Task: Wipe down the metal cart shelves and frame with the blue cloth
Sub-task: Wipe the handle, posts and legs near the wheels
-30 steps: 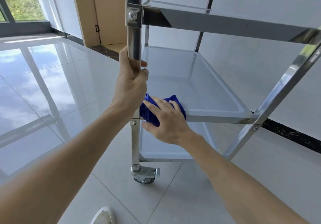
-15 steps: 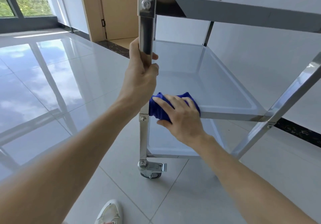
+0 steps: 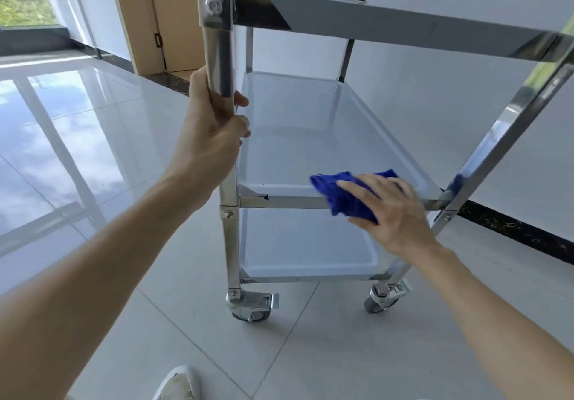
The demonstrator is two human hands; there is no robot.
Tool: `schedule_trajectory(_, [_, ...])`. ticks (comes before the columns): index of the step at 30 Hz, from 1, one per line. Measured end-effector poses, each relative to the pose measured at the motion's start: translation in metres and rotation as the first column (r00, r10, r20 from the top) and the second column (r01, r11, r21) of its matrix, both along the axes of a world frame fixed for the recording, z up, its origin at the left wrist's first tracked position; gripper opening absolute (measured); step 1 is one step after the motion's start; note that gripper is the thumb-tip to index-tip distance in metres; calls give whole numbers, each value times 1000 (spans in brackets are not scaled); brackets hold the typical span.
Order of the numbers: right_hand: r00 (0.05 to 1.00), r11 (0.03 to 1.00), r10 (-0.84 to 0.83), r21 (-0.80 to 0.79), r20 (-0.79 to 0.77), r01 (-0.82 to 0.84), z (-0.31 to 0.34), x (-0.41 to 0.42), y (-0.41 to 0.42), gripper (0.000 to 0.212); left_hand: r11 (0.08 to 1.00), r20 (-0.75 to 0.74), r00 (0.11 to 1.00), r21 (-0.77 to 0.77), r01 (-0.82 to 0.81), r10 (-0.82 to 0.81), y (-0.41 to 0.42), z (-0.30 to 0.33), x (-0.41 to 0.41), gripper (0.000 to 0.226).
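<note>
While the left hand [image 3: 214,129] is clamped round the cart's near-left post [image 3: 219,58], the blue cloth [image 3: 348,197] is pressed flat-fingered by the right hand [image 3: 391,210] on the middle shelf's [image 3: 310,132] front edge, near its right corner — bottom shelf [image 3: 307,244] and frame apparently remain.

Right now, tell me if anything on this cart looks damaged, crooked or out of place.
Nothing stands out. The left hand grips the upright post, the right hand presses the blue cloth on the middle shelf's front rail. Shelves look level and unmarked; both visible casters sit on the floor.

Left hand [image 3: 208,132] curled round the post [image 3: 220,67], arm outstretched. Right hand [image 3: 393,210] flat, fingers straight, pressing the cloth [image 3: 337,193], arm extended.
</note>
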State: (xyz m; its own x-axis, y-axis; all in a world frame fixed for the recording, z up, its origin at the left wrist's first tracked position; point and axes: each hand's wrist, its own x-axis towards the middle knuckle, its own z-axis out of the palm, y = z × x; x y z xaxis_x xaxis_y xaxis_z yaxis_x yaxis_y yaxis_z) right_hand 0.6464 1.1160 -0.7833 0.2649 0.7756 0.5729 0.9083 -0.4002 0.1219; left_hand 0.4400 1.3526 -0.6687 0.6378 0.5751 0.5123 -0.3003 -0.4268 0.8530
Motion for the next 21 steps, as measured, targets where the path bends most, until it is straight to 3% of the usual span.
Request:
schedule_trajectory(3, [999, 999, -40, 26, -22, 40, 0, 2, -6, 58, 1000, -10, 1000, 8, 13, -13, -2, -1, 4, 48])
schedule_trajectory(12, [989, 990, 144, -9, -43, -144, -1, -82, 112, 71, 999, 30, 999, 22, -34, 33, -4, -6, 9, 48])
schedule_trajectory(16, [989, 989, 141, -54, 37, -139, 3, -53, 76, 76, 999, 10, 1000, 29, -26, 26, 2, -4, 5, 49])
schedule_trajectory(21, [998, 997, -59, -57, -35, 57, 2, 7, -13, 68, 1000, -10, 1000, 27, -8, 8, 2, -2, 4, 51])
